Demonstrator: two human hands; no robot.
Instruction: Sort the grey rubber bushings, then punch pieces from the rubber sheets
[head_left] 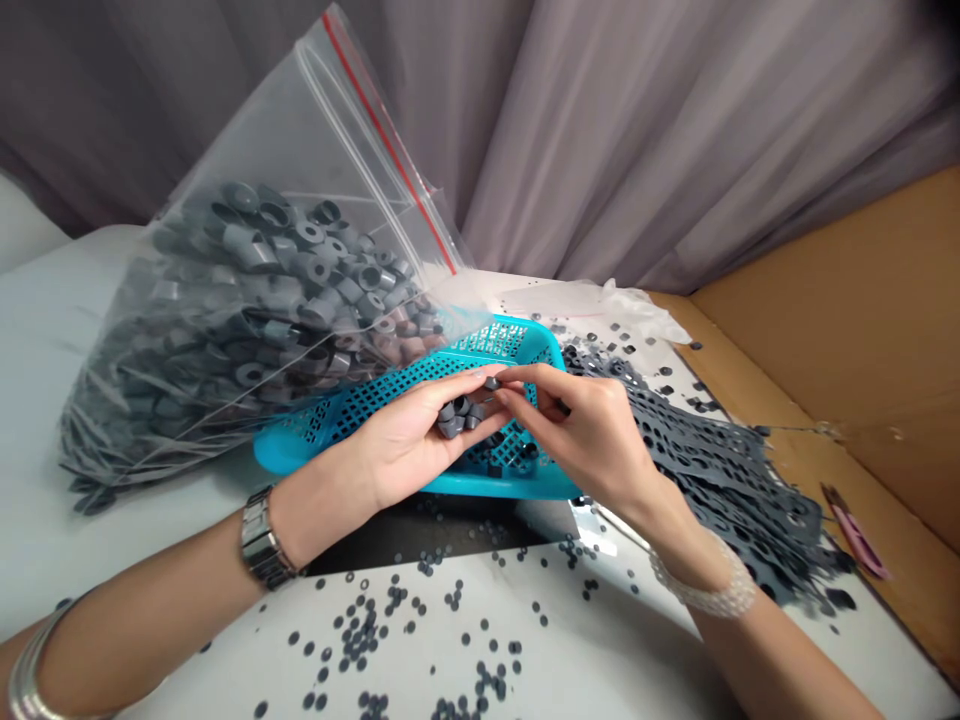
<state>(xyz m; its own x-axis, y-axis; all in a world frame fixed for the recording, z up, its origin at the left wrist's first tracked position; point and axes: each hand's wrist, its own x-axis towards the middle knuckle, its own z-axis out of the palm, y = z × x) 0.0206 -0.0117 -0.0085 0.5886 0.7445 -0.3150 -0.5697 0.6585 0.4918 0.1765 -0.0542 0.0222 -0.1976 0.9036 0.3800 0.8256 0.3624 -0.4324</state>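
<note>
Small grey rubber rings cupped in the left hand, right hand pinching one, hands together over a turquoise plastic mesh basket (clear zip bag nearly full)

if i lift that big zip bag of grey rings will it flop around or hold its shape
Probably floppy: the thin clear plastic bag slumps against the table instead of standing firm. The loose grey rings look free to shift inside, so the load may slide toward whichever end drops. Packed this full, it may also feel fairly heavy.
</note>
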